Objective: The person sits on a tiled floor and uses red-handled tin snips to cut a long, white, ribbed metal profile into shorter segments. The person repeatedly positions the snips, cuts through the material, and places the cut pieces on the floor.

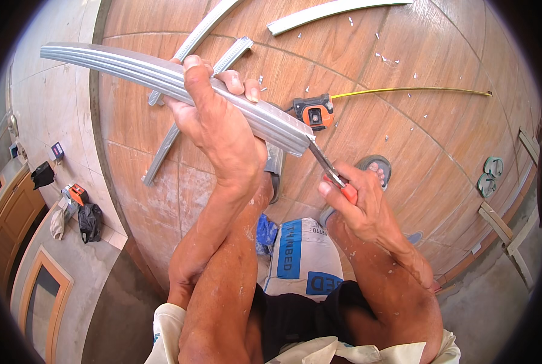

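Note:
My left hand point(213, 118) is wrapped around a silvery ribbed metal channel point(119, 64), thumb over its top. The channel runs from the upper left toward the middle, its near end tilted down to the right. In my right hand point(365, 203) is a pair of metal snips point(325, 161) with red grips. Their blades meet the corner of the channel's near end; how far they are parted there is too small to tell. Just beyond that end an orange and black tape measure point(314, 113) lies on the floor, its yellow blade point(410, 90) drawn out to the right.
More metal channels point(207, 27) lie on the wood-look tiles point(368, 54), one point(331, 13) at the far edge. Small metal scraps point(387, 59) are scattered about. A white and blue sack point(304, 258) sits between my legs. Green sandals point(490, 176) are at right; bags point(90, 222) at left.

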